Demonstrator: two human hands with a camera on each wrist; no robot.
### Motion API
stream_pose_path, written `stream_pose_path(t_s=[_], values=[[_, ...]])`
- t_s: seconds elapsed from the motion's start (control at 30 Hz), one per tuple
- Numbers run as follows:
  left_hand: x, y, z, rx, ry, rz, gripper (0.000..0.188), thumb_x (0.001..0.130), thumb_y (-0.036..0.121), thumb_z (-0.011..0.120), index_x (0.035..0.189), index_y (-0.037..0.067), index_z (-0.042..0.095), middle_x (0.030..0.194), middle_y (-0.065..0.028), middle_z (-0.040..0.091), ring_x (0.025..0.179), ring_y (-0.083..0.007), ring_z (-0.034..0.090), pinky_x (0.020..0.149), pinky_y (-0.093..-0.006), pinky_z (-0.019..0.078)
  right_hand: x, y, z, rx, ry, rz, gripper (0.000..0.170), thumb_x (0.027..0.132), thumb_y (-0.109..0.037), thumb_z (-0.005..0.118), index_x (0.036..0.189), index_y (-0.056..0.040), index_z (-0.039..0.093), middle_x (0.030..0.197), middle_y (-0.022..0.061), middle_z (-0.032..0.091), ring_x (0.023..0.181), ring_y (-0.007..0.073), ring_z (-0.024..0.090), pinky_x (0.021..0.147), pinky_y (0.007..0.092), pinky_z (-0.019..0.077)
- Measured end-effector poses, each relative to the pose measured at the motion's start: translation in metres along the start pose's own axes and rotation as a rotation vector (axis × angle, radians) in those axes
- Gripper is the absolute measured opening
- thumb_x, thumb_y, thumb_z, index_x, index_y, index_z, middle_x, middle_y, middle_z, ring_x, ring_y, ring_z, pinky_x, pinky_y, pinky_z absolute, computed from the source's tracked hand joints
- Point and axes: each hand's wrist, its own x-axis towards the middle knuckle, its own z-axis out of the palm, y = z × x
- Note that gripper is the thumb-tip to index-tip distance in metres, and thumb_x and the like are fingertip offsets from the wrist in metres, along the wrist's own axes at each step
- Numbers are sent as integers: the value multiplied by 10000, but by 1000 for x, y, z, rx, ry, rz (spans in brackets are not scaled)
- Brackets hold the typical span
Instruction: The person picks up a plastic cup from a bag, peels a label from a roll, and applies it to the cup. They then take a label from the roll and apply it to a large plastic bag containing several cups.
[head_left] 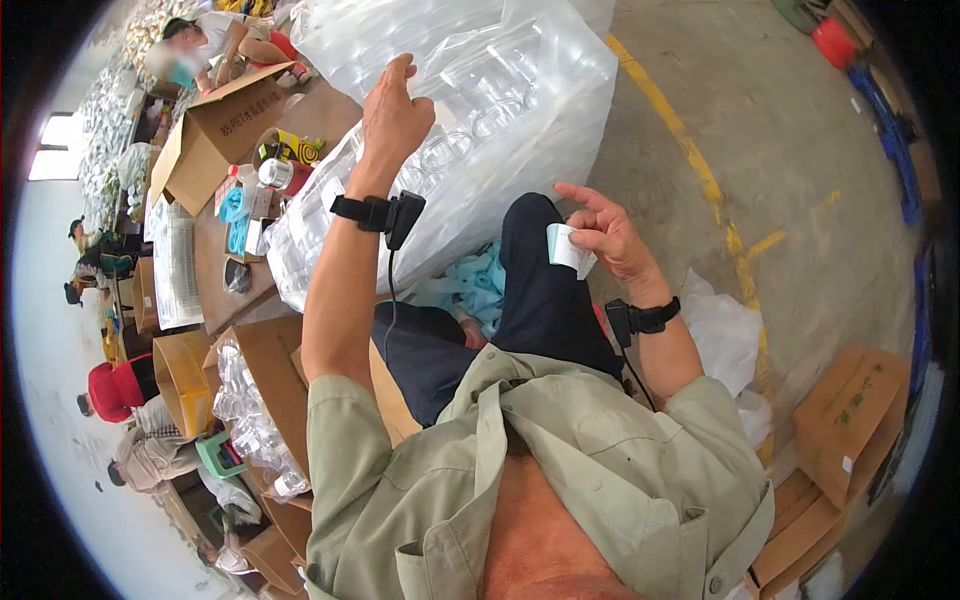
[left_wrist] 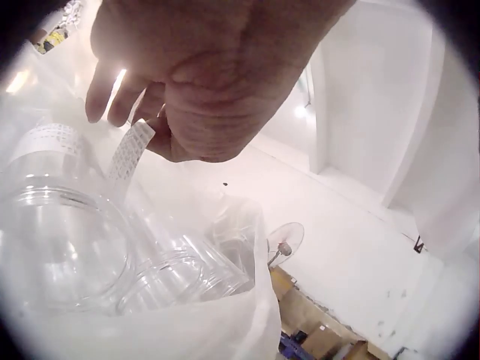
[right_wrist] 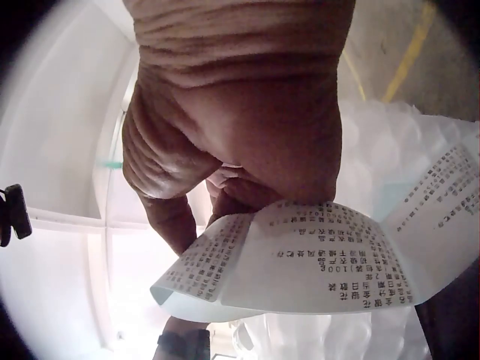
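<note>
My left hand (head_left: 395, 122) is over a clear plastic bag (head_left: 570, 60) of transparent jars (head_left: 500, 110), its fingers mostly extended. In the left wrist view, a printed label (left_wrist: 129, 159) stands by the fingertips of that hand (left_wrist: 202, 82), above a clear jar (left_wrist: 67, 247); whether the fingers pinch it I cannot tell. Beside my knee, my right hand (head_left: 615, 245) pinches a folded strip of white labels (head_left: 565, 250). Seen from the right wrist, the printed strip (right_wrist: 322, 262) curves under the right hand (right_wrist: 240, 135), whose fingertips are partly hidden.
An open carton (head_left: 220, 125) and a can (head_left: 275, 172) are on the brown table (head_left: 215, 250) at left. Clear containers fill another carton (head_left: 275, 360). Blue material (head_left: 475, 285) lies between my legs. Several people sit or stand at left; cartons (head_left: 855, 425) are at right.
</note>
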Motion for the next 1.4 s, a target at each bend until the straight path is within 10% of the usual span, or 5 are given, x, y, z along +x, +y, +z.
stream_pose_path(t_s=[0.7,0.83,1.13,1.23,1.4], values=[[16,28,42,-414,221,78,472,954,222,698,1360,3,597,1357,-241,633,1215,-368,647,948,-409,552,-20,1,-8,35,62,12,722,884,-86,725,1544,-4,446,954,47,757,851,109,694,808,265,539],[-14,36,30,-325,124,320,247,945,27,655,1186,47,703,1149,-171,737,997,-364,725,842,-403,576,-17,-1,-1,-2,48,29,711,886,-85,724,1541,-9,458,949,35,752,845,99,680,815,252,526],[-42,58,17,15,37,603,380,993,134,633,1358,33,603,1281,-182,681,1163,-379,650,980,-475,505,-5,-18,23,-143,-23,49,720,874,-38,702,1554,-50,464,917,5,714,810,82,640,761,243,503],[-108,76,0,-577,-385,105,420,1054,159,588,1438,-4,535,1352,-195,665,1238,-267,660,1018,-382,512,-6,-21,24,-194,-46,33,725,905,-64,714,1572,-40,431,921,-7,706,830,72,624,777,234,493],[-181,56,26,-1090,-577,-155,579,1060,138,601,1573,25,357,1283,-144,683,1148,-209,660,979,-366,524,3,-22,36,-289,-86,45,722,937,-56,701,1592,-41,396,905,-19,680,823,64,594,770,230,478]])
